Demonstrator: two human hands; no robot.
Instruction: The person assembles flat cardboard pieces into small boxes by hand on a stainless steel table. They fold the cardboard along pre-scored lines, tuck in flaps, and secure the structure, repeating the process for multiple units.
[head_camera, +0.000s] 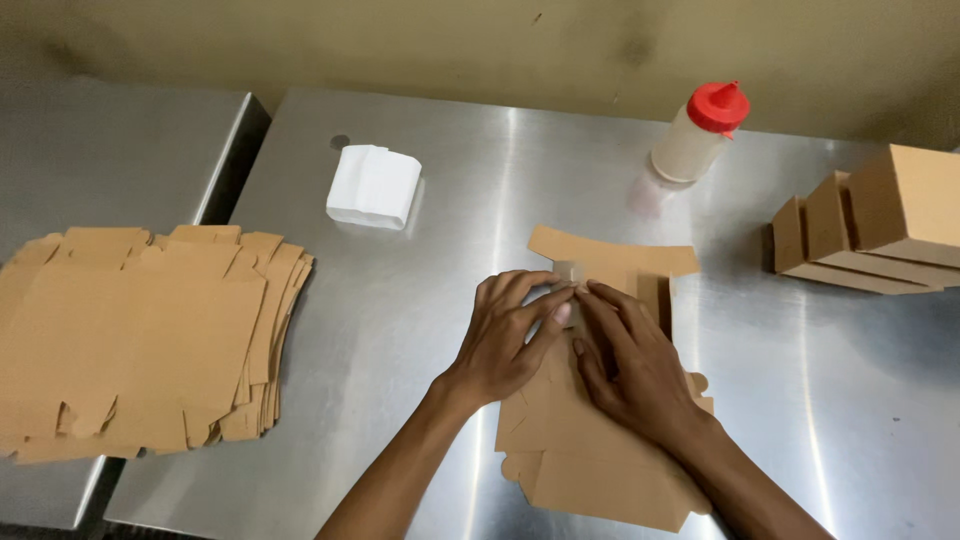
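Both hands (565, 335) on flat carton blank (600, 440)

Two bare forearms enter the head view from the lower edge, each ending in an uncovered hand: the left hand (505, 345) and the right hand (630, 365). No sleeve, glove, watch, ring or bracelet is visible on either arm; both are bare from the frame edge to the fingertips. The fingers (545, 305) are slender with short, trimmed nails, and the knuckles and wrist bones are clearly defined.
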